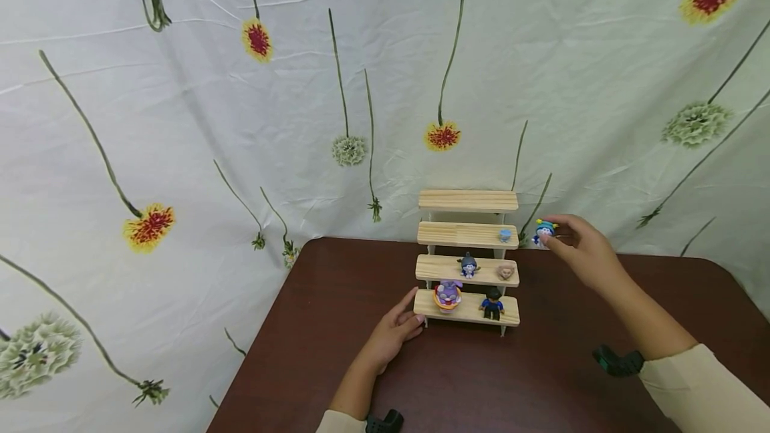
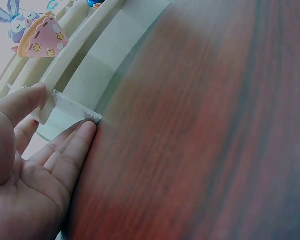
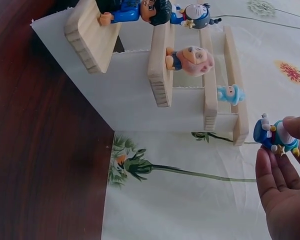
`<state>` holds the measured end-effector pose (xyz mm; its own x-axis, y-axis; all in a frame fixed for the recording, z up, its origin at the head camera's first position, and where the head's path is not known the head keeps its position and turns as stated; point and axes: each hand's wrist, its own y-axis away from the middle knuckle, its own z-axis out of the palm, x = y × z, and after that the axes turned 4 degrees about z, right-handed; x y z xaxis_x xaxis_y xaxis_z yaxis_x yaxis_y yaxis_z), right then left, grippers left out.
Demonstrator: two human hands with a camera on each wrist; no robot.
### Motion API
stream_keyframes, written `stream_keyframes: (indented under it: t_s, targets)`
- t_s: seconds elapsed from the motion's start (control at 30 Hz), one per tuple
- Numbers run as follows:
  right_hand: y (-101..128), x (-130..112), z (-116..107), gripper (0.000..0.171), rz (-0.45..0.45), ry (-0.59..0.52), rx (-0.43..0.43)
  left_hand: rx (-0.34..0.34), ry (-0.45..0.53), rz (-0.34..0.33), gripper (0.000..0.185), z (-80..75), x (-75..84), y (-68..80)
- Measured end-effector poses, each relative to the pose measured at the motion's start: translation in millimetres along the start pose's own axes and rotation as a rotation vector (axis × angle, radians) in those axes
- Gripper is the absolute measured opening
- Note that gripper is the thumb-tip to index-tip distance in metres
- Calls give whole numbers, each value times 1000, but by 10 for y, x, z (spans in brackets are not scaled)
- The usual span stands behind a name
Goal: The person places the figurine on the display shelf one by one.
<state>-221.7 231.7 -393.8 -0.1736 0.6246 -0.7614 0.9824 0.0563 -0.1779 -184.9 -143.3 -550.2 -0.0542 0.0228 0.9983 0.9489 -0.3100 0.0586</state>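
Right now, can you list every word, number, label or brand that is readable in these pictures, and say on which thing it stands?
There are none: no readable text on the wooden shelf, its figurines, the figurine the right hand pinches, the flowered cloth or the table.

Worktop [image 1: 541, 379]: dark brown wood grain, under the fingers.
Backdrop cloth [image 1: 240, 119]: pale, printed with long-stemmed flowers, hung beyond the fingers.
Black object [image 1: 616, 361]: on the worktop, nearer than the right fingers.
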Motion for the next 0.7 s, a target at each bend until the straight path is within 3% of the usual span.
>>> stream_keyframes:
  t_s: [0.7]
  targets:
    - [-302, -178, 135, 46, -86, -5, 4, 5, -6, -5, 64, 5, 11, 3]
